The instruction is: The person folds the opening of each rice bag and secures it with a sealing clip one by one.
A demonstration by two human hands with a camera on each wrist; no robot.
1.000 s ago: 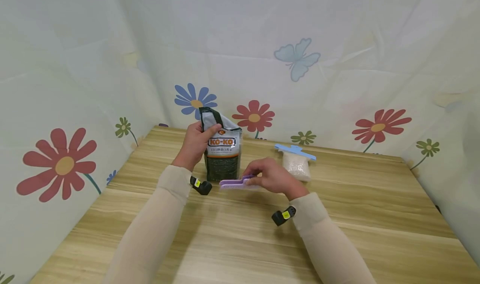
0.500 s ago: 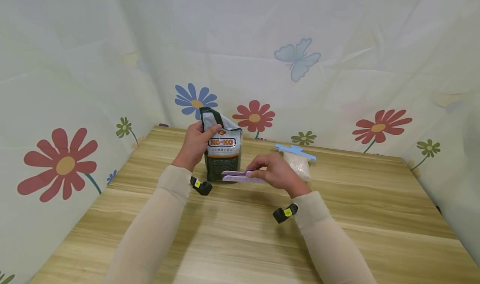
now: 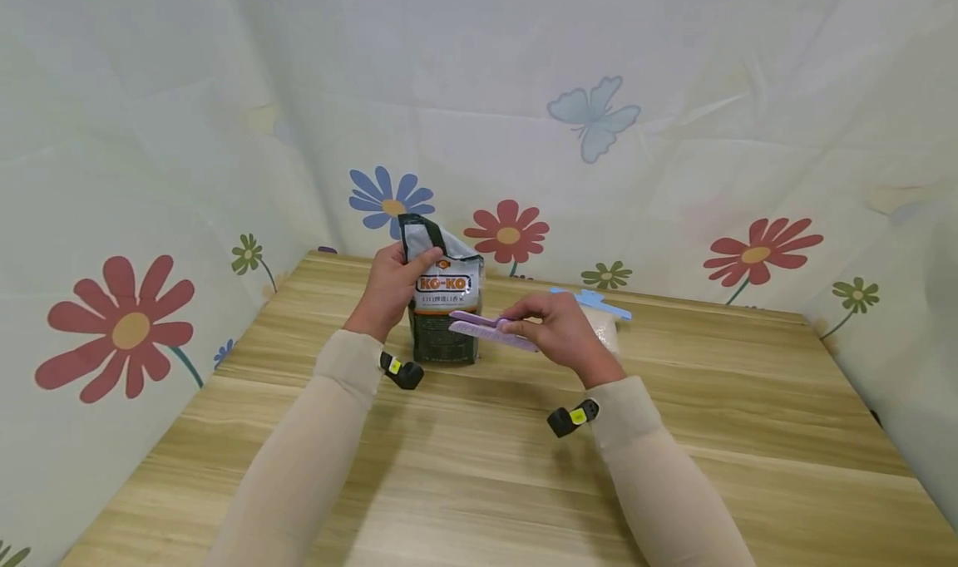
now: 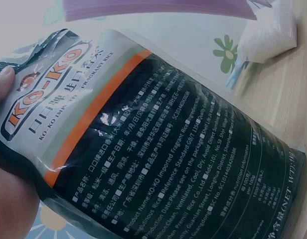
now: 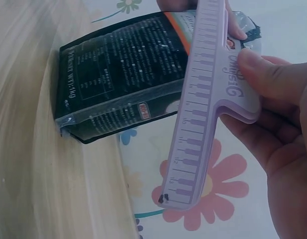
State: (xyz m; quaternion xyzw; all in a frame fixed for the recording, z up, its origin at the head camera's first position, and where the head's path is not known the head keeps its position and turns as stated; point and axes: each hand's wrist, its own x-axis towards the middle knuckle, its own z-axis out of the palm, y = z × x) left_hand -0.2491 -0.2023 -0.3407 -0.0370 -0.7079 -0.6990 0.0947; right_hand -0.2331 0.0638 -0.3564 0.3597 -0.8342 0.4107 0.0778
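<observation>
Rice bag is standing upright on the desk in the head view, the left hand gripping its top edge; the right hand is pinching a purple clip just in front of it. A blue-clipped white pouch is sitting behind. Left wrist: the bag is filling the frame. Right wrist: fingers are pinching the piano-key clip.

Soft, even light fills the head view, arms casting faint shadows on the desk; wrist views run washed-out, hazy, edge-warped.
</observation>
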